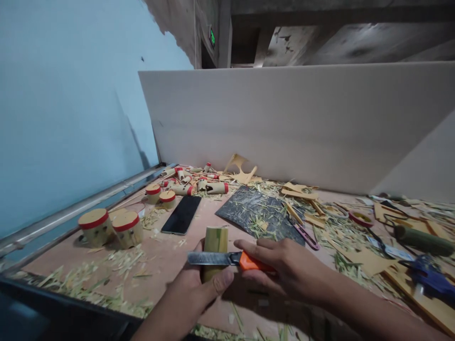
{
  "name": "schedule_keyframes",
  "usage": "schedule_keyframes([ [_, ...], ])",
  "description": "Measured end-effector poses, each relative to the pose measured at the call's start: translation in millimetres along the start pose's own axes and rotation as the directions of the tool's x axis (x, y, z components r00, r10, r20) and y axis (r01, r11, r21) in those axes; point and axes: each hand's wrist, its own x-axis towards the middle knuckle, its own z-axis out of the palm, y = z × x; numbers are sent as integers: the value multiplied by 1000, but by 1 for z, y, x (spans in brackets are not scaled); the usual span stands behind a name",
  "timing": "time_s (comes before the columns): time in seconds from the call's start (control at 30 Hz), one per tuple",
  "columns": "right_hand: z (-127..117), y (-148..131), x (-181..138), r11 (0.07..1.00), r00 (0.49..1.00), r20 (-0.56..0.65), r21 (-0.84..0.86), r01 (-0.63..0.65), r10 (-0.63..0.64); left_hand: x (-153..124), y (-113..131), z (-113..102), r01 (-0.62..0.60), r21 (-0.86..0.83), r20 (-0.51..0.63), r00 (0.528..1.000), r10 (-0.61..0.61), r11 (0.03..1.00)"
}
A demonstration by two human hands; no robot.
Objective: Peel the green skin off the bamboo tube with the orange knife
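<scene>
Left hand [199,289] is gripping a bamboo piece [215,246] upright near the front of the worktop [163,258], fingers closed around its lower part, thumb lying across the front. Right hand [284,267] is clenching the orange handle of a knife [220,258], the index finger stretching along the top of the handle. The blade is lying flat and level across the bamboo, pointing left and touching its front about midway up. Both hands are sitting close together, low and centre.

A black phone [182,214] is lying face up just behind and left of the bamboo. A dark mat [249,210] covered with shavings is lying behind the bamboo, to the right of the phone. Two stubby cups with red rims [110,228] are standing at the left, touching each other; two smaller ones [160,194] are standing further back. A heap of small red-banded tubes [194,182] is lying at the back left, near the white board [302,123]. Green shavings [124,260] are littering the worktop. Flat wood offcuts [300,192], a tape roll [360,218], a green cylinder [423,239] and a blue tool [432,277] are lying on the right side, well apart from the hands. Pink-handled scissors [306,237] are resting at the right edge of the mat.
</scene>
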Motion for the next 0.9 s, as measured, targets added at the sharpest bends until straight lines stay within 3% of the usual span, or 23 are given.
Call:
schedule_keyframes([
  [0.13,2,-6,0,999,999,37,46,23,-25,-1,4,5,75,110,-85,994,-66,991],
  [0.3,11,-8,-3,1000,1000,-8,-20,21,-21,2,5,12,37,204,-298,954,26,978],
  [0.43,15,1,-2,995,999,-50,-97,6,-11,2,4,13,27,160,-285,958,19,987],
  [0.5,8,16,2,989,986,-130,-96,-117,104,0,6,13,37,155,-246,969,2,987],
  [0.53,3,25,5,971,960,-196,-92,-220,199,-1,7,14,42,160,-231,973,-4,986],
  [0.6,-10,45,9,858,820,-356,-85,-506,448,-3,9,16,55,174,-203,979,-19,983],
  [0.67,-20,59,11,825,765,-419,-60,-561,490,-3,10,17,84,171,-178,983,-53,982],
  [0.7,-23,63,12,831,761,-424,-33,-555,491,-3,11,17,102,158,-163,984,-76,982],
  [0.9,-11,47,10,909,853,-332,32,-416,402,-1,8,10,162,26,-79,984,-159,987],
])
